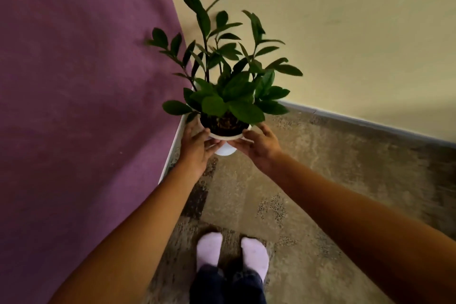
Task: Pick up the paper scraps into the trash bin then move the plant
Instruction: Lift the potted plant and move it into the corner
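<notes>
while the purple bed cover (74, 81) fills the left side, the left hand (196, 148) grips the white pot (225, 145) from its left, fingers curled under the rim. the plant (227, 86) stands upright in that pot, held out in front of the body above the patterned carpet (320, 180), its tall stem reaching up past the cream wall (357, 32). the right hand (259, 147) clasps the pot's other side, thumb on the rim. whether the pot rests on anything is hard to tell; it seems lifted. below, two pale socks (233, 252) stand on the carpet.
</notes>
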Demonstrator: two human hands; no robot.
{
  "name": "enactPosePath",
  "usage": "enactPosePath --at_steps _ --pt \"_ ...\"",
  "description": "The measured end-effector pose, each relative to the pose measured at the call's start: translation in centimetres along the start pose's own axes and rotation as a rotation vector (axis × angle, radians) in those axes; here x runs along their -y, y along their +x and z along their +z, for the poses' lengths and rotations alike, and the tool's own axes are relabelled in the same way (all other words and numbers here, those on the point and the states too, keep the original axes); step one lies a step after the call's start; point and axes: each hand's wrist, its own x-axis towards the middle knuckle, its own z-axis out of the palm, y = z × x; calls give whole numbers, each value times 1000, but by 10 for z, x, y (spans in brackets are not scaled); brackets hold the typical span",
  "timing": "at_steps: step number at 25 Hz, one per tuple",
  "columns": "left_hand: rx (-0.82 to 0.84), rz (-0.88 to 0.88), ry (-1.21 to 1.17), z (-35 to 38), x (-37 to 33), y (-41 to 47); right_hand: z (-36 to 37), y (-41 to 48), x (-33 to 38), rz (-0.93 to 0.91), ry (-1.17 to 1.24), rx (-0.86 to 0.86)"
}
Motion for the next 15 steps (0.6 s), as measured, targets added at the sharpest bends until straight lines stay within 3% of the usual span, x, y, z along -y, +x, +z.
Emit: enactPosePath --at_steps 9,15 --pt "-15 -53 68 -45 30 149 24 143 -25 19 -94 -75" --pt "47 40 23 -57 45 222 30 223 -38 -101 -81 -30"
